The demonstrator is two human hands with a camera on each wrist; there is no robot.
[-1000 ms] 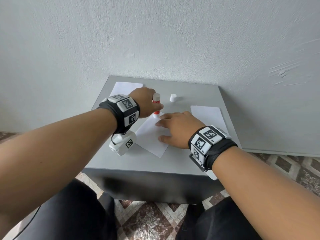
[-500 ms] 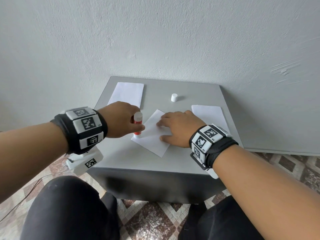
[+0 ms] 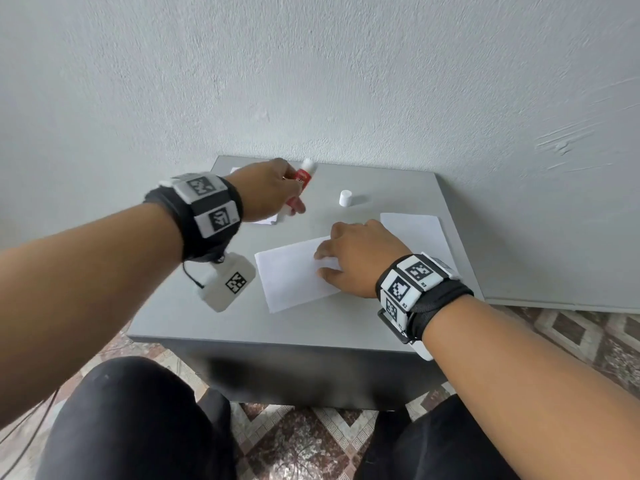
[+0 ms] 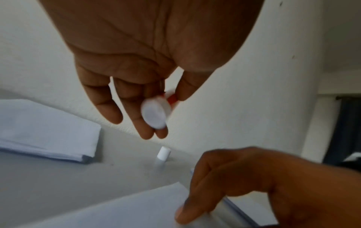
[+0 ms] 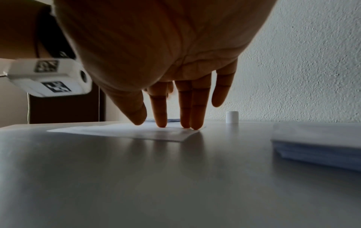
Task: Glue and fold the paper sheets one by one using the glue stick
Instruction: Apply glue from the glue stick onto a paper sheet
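Observation:
My left hand (image 3: 289,199) holds the red and white glue stick (image 3: 302,181) tilted in the air over the far left of the grey table (image 3: 311,327). The wrist view shows the glue stick's white base (image 4: 154,114) pinched between thumb and fingers. My right hand (image 3: 323,261) presses with straight fingers (image 5: 162,117) on the right part of a single white sheet (image 3: 294,275) lying mid-table. The sheet (image 5: 121,131) lies flat. The stick's white cap (image 3: 345,198) stands upright behind the sheet.
A stack of white sheets (image 3: 412,230) lies at the right of the table, by my right wrist. Another stack (image 4: 48,131) lies at the far left, below my left hand. A pale wall runs behind the table. Patterned floor tiles surround it.
My left hand has lifted the glue stick off the sheet's near-left edge and carried it up and away to the far left, now tilted. My right hand stays pressing on the sheet.

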